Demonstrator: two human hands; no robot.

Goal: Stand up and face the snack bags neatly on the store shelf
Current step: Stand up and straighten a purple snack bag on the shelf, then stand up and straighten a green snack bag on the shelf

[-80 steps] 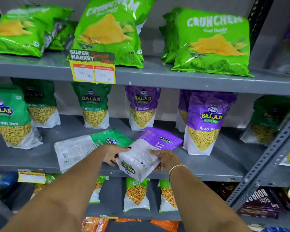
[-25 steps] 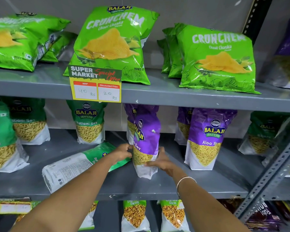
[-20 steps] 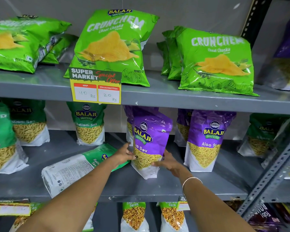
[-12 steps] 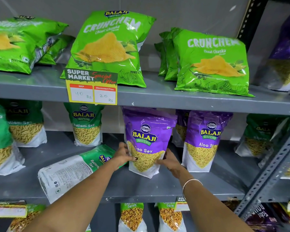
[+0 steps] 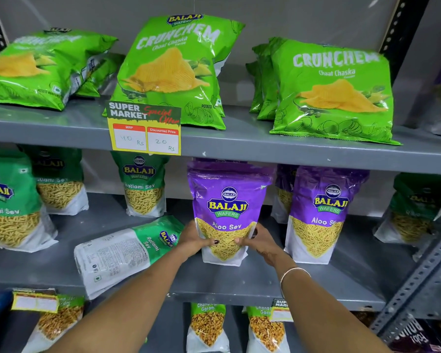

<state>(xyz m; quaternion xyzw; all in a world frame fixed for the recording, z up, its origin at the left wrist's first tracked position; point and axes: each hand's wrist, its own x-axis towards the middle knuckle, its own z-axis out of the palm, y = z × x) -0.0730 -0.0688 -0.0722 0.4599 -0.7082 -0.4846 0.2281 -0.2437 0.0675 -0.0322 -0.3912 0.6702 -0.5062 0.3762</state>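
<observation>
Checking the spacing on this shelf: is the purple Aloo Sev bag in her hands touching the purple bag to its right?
Apart. The head view shows grey shelf between the held Aloo Sev bag and the right-hand Aloo Sev bag.

Aloo Sev bag (image 5: 227, 212) stands on the middle shelf (image 5: 265, 284), w/ left hand (image 5: 192, 240) & right hand (image 5: 260, 242) on its sides. Left of it a Ratlami Sev bag (image 5: 122, 253) lies flat. Right of it stands another Aloo Sev bag (image 5: 318, 215). Chip bags (image 5: 334, 90) sit on the shelf above.
</observation>
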